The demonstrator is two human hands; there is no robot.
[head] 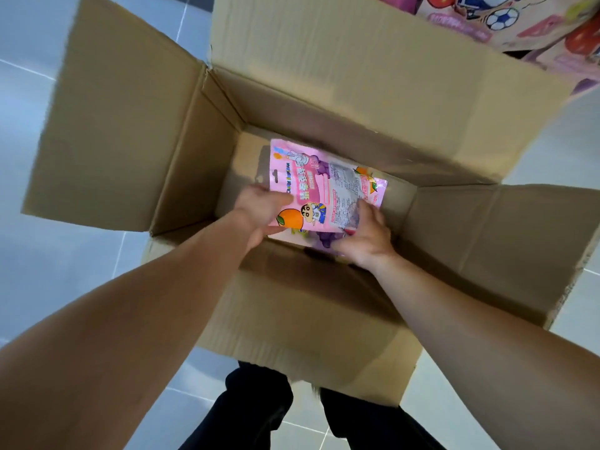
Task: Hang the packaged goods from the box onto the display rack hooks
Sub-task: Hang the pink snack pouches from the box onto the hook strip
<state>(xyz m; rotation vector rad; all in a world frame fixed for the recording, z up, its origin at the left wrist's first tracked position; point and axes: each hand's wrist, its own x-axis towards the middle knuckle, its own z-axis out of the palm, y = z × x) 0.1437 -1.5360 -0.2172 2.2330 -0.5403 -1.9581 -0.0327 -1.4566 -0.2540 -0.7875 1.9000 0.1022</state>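
- Our left hand [259,207] reaches into the open brown cardboard box [136,125], fingers curled round the near left edge of a flat pink plastic snack packet [308,186].
- That packet lies low inside the box, over other packets.
- Our right hand [365,233] grips a crinkled clear-and-pink packet [349,193] beside it.
- Printed cartons [506,21] stand at the far right.

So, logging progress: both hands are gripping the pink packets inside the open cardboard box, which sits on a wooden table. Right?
Not quite. The head view shows the cardboard box on a grey tiled floor, not a wooden table. The left hand and right hand do grip the pink packets inside it.
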